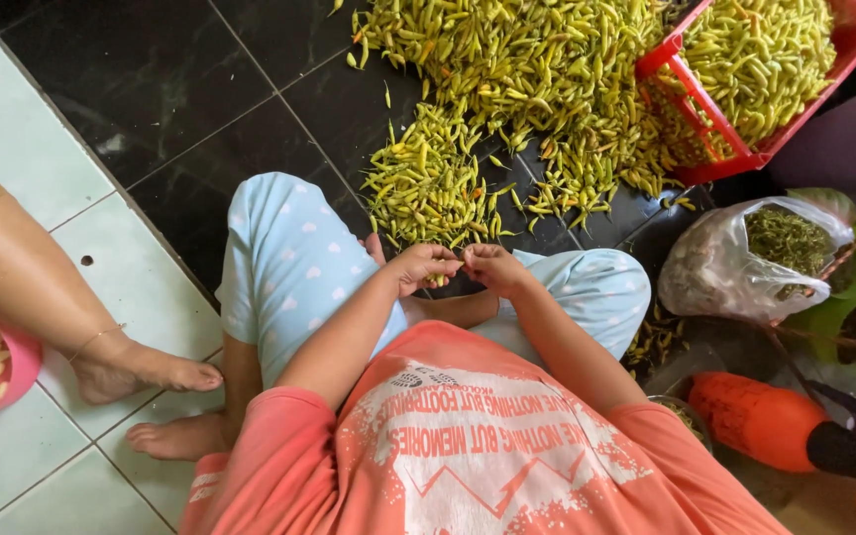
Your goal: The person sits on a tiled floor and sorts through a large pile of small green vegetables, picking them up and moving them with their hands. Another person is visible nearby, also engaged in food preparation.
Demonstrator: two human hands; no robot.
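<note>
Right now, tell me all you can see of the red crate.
The red crate looks like plastic, with slotted lattice walls. It sits tilted at the top right on the dark tiled floor, heaped with small yellow-green chillies. Its near wall touches the loose chilli pile. Neither hand touches it.

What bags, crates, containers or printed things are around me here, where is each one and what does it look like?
Red plastic crate, top right: latticed, full of yellow-green chillies.
Clear plastic bag, right: crumpled, holding green stems.
Pink bowl, left edge: round, holding pale peeled cloves.
Shirt print, bottom centre: white lettering on coral cloth.
</note>
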